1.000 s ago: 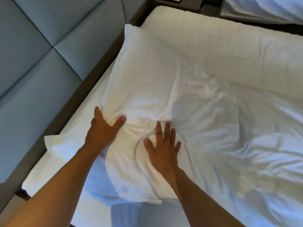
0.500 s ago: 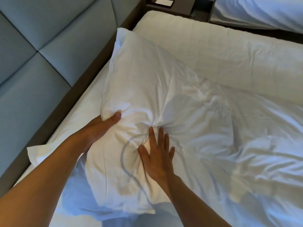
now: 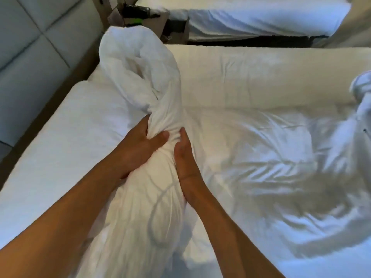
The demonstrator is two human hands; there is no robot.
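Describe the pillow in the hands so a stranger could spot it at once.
From the grey padded headboard at left, move right onto the white bed sheet. The white fabric pillow stands there, gripped at its middle by the left hand and right hand. Unlike the long cream pillow lying flat beyond and the crumpled white duvet, it alone is bunched and held.

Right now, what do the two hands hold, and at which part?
The white pillow: the left hand and the right hand grip it from opposite sides around its bunched middle.
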